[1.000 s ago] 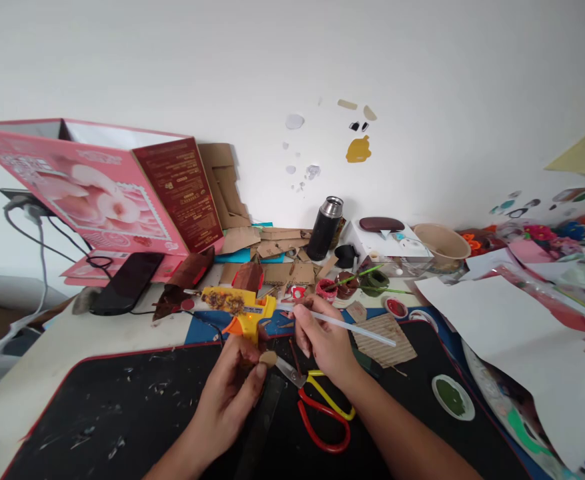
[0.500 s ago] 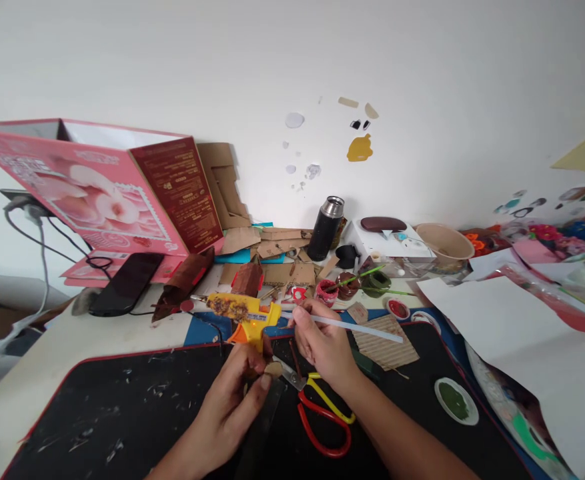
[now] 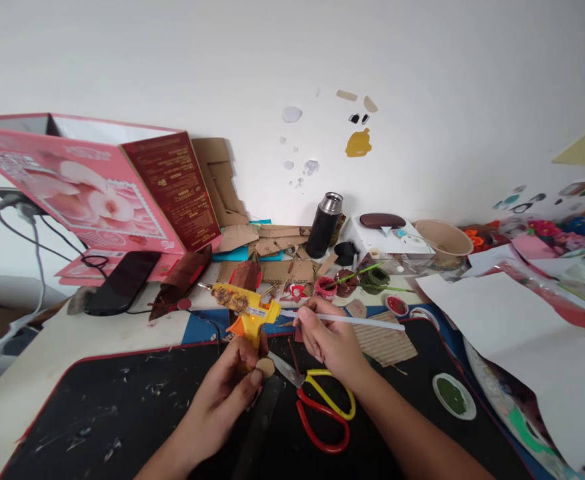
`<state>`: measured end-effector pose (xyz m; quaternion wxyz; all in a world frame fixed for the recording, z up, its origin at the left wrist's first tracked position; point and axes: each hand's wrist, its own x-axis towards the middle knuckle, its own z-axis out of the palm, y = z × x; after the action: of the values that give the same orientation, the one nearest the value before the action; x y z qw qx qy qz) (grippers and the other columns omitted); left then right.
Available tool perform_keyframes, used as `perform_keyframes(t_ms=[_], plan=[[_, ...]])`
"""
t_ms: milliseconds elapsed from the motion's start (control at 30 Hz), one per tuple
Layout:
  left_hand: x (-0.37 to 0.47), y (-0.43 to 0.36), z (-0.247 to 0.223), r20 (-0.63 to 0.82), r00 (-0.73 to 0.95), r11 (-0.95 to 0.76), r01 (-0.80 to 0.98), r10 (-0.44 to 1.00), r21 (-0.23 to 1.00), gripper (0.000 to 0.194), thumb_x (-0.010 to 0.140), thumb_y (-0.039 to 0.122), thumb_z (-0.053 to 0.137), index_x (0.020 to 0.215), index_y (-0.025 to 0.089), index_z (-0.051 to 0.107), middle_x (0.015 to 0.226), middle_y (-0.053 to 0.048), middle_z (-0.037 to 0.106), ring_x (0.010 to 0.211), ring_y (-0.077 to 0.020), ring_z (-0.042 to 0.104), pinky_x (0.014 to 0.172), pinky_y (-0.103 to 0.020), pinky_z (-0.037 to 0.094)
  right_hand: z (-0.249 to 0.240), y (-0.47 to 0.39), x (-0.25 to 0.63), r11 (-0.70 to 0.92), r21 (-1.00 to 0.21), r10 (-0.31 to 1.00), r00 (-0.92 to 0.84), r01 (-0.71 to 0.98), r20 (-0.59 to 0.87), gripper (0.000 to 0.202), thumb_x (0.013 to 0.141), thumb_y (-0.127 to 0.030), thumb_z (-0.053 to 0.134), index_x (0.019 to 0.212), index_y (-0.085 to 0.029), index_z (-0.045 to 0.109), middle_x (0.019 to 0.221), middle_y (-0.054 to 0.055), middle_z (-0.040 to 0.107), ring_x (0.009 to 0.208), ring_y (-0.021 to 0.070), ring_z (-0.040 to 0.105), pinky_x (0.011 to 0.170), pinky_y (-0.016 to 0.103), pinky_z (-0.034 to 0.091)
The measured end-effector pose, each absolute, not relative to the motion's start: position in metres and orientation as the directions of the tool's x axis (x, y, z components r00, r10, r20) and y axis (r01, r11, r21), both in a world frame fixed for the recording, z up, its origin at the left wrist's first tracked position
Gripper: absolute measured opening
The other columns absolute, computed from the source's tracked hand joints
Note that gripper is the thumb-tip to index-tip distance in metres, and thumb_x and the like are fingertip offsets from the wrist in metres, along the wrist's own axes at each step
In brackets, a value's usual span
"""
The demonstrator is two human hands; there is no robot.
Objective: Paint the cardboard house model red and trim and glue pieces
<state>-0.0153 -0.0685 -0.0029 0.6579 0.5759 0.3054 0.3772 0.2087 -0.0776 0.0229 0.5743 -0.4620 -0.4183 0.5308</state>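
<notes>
My left hand [image 3: 212,403] is closed around the handle of a yellow glue gun [image 3: 239,300], whose nozzle points left. Its thumb also pinches a small rounded tan piece [image 3: 265,367]. My right hand [image 3: 335,347] grips a long translucent glue stick [image 3: 372,322] just behind the gun. The stick's front end meets the rear of the gun; how far it reaches inside is hidden. Below my hands, scissors [image 3: 298,380] with one red and one yellow handle lie on the black mat [image 3: 137,413]. A dark flat strip [image 3: 262,423] lies beside them.
Behind the gun are cardboard scraps [image 3: 282,270], a black flask [image 3: 323,230] and paint pots [image 3: 346,283] with brushes. Corrugated cardboard [image 3: 387,340] and a green paint lid [image 3: 453,397] lie right. A phone [image 3: 122,283] and pink box [image 3: 87,187] stand left; white paper [image 3: 512,353] covers the far right.
The glue stick's free end has risen, so the stick lies more level. My left hand and the round piece have shifted slightly left, and the whole view has moved a little.
</notes>
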Motion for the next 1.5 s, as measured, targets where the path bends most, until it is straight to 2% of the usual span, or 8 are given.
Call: perform_keyframes(t_ms=[100,267,433,633,1033,1300,1500], plan=[[-0.018,-0.065,-0.002,0.005,0.572,0.081,-0.125,0.82,0.989,0.032,0.105,0.052,0.07,0.095,0.024,0.058,0.093,-0.001,0.062,0.075,-0.0142,0.053,0.067,-0.024,0.047,0.023,-0.078,0.21,0.003,-0.976,0.996,0.088,-0.219,-0.017,0.053,0.098,-0.071,0.075,0.083,-0.021,0.065,0.042,-0.013,0.041,0.033,0.0068,0.03,0.037,0.021,0.021],[-0.019,-0.064,0.002,0.043,0.597,-0.004,-0.066,0.801,0.998,0.034,0.106,0.054,0.067,0.094,0.024,0.057,0.104,-0.005,0.065,0.091,-0.019,0.056,0.079,-0.029,0.049,0.023,-0.079,0.211,0.008,-0.978,0.994,0.104,-0.21,-0.015,0.054,0.098,-0.072,0.074,0.081,-0.022,0.064,0.042,-0.013,0.041,0.033,0.007,0.03,0.037,0.021,0.02],[-0.016,-0.068,0.005,0.056,0.63,-0.035,-0.045,0.775,0.998,0.032,0.109,0.053,0.062,0.094,0.025,0.055,0.1,-0.004,0.061,0.088,-0.0193,0.054,0.076,-0.03,0.048,0.019,-0.079,0.202,0.011,-0.969,0.993,0.113,-0.246,-0.017,0.056,0.096,-0.074,0.076,0.079,-0.022,0.063,0.043,-0.012,0.042,0.033,0.0068,0.03,0.036,0.021,0.022],[-0.016,-0.068,0.003,0.067,0.618,-0.041,-0.057,0.784,0.998,0.029,0.11,0.05,0.062,0.095,0.025,0.056,0.101,-0.005,0.062,0.095,-0.0209,0.057,0.083,-0.033,0.049,0.016,-0.076,0.192,0.012,-0.97,0.991,0.129,-0.243,-0.02,0.06,0.093,-0.08,0.075,0.078,-0.023,0.061,0.043,-0.012,0.04,0.033,0.0071,0.03,0.036,0.021,0.022],[-0.013,-0.067,0.003,0.105,0.587,-0.088,-0.056,0.803,0.994,0.028,0.109,0.048,0.063,0.094,0.026,0.057,0.099,-0.004,0.063,0.092,-0.021,0.059,0.082,-0.033,0.052,0.012,-0.076,0.187,0.012,-0.964,0.991,0.133,-0.265,-0.025,0.059,0.094,-0.079,0.074,0.079,-0.024,0.061,0.042,-0.012,0.04,0.032,0.0073,0.029,0.035,0.021,0.022],[-0.021,-0.065,-0.003,0.214,0.571,-0.33,0.106,0.792,0.938,0.014,0.111,0.032,0.057,0.099,0.027,0.061,0.1,-0.004,0.066,0.092,-0.0203,0.063,0.081,-0.029,0.053,0.008,-0.082,0.192,0.033,-0.999,0.979,0.202,-0.032,0.026,0.055,0.101,-0.073,0.068,0.079,-0.024,0.065,0.048,-0.009,0.041,0.039,0.0103,0.033,0.039,0.025,0.021],[-0.021,-0.061,0.004,0.212,0.597,-0.372,0.158,0.774,0.915,0.015,0.108,0.03,0.058,0.094,0.026,0.062,0.095,-0.005,0.068,0.084,-0.021,0.063,0.075,-0.029,0.054,0.007,-0.085,0.201,0.032,-0.999,0.98,0.198,0.015,0.034,0.052,0.103,-0.07,0.068,0.078,-0.024,0.068,0.053,-0.006,0.043,0.046,0.0133,0.036,0.043,0.026,0.025]])
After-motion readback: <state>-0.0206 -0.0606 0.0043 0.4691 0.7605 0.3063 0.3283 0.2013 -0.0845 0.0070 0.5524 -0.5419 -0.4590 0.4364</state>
